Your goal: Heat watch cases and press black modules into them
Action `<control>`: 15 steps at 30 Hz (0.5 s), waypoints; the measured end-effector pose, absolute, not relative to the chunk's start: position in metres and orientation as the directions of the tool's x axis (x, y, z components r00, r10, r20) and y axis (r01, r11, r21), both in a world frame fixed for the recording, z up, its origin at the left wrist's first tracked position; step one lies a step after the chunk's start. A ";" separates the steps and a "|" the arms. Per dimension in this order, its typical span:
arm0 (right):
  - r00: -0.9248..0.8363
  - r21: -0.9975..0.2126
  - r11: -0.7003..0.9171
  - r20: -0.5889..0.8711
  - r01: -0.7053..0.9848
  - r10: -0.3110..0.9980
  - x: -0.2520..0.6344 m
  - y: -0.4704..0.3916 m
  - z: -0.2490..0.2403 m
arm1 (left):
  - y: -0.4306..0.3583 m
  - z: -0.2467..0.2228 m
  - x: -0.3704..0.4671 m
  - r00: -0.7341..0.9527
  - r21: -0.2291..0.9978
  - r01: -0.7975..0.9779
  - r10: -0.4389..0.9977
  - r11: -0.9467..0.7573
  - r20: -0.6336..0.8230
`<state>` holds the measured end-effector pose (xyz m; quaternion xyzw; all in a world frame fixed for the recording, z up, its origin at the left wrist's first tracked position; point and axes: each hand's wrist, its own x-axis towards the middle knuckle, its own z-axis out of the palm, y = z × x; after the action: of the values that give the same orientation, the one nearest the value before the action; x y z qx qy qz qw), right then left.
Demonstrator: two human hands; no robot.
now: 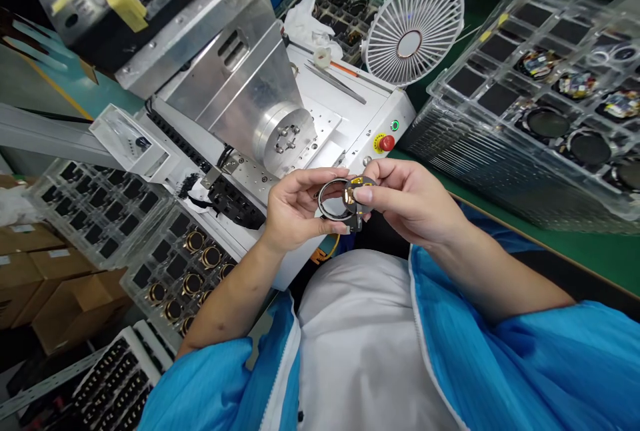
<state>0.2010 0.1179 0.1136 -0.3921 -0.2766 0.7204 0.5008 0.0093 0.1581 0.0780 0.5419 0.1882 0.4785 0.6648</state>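
Note:
A round metal ring (326, 210), like a watch case, is held between the thumb and fingers of my left hand (296, 210). My right hand (413, 198) pinches a dark round part (369, 199) with yellow and copper-coloured patches, thumb on top. This part overlaps the right side of the ring. A small dark piece (356, 222) hangs at the lower edge between the two hands. Both hands are close together in front of the white machine, above my lap.
A machine with a metal bracket (240, 78) and red stop button (387, 143) stands ahead. Behind it is a white fan (409, 43). Stacked clear trays (475, 144) rise at the right; more trays (145, 254) and cardboard boxes (83, 304) lie left. Tweezers (336, 81) rest on the machine.

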 end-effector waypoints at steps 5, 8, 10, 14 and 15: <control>-0.151 -0.785 -0.285 -0.243 -0.550 0.958 0.194 0.117 0.116 | 0.159 0.077 0.010 0.435 0.915 -0.381 0.849 -0.128 0.300; -0.152 -0.796 -0.277 -0.232 -0.538 0.961 0.193 0.117 0.118 | 0.159 0.076 0.010 0.443 0.904 -0.400 0.831 -0.153 0.337; -0.145 -0.822 -0.266 -0.223 -0.503 0.964 0.193 0.117 0.119 | 0.159 0.076 0.010 0.451 0.901 -0.402 0.821 -0.162 0.349; -0.156 -0.857 -0.256 -0.207 -0.446 0.966 0.193 0.117 0.120 | 0.161 0.074 0.010 0.448 0.897 -0.393 0.811 -0.200 0.377; -0.162 -0.860 -0.262 -0.211 -0.438 0.964 0.193 0.117 0.120 | 0.161 0.074 0.010 0.447 0.895 -0.394 0.807 -0.209 0.385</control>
<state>0.1929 0.1167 0.1197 -0.3985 -0.3301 0.6871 0.5100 0.0102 0.1610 0.0739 0.5982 0.1727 0.4965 0.6048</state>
